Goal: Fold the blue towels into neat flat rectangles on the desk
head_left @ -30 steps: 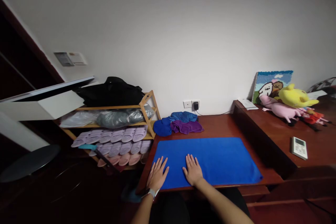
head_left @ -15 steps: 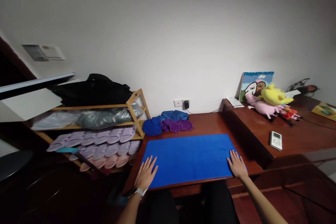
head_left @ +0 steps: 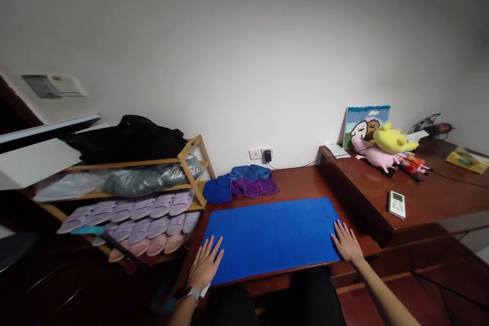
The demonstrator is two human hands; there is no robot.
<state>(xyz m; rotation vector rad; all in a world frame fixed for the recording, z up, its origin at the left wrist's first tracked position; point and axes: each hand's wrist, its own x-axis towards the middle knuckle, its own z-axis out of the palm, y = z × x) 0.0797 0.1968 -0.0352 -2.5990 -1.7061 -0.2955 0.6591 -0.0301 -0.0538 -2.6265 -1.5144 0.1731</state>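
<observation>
A blue cloth (head_left: 273, 237) lies spread flat on the brown wooden table (head_left: 298, 181). My left hand (head_left: 205, 264) rests at its left edge, palm down with the fingers apart. At the cloth's right edge lies my right hand (head_left: 347, 243), also flat and spread, fingertips on the fabric. Neither hand grips anything. Behind the spread cloth, against the wall, sit crumpled cloths: a dark blue one (head_left: 217, 190), a lighter blue one (head_left: 250, 172) and a purple one (head_left: 255, 188).
Left of the table stands a wooden rack (head_left: 196, 191) with several slippers (head_left: 143, 207) and a black bag (head_left: 132, 140). On the higher desk at right are a white remote (head_left: 396, 205), plush toys (head_left: 389, 138) and a picture (head_left: 365, 125). A plugged adapter (head_left: 268, 156) trails a cord.
The view has shifted slightly, so the scene sits a little left and the rack lower. Both hands stay flat at the edges of the cloth.
</observation>
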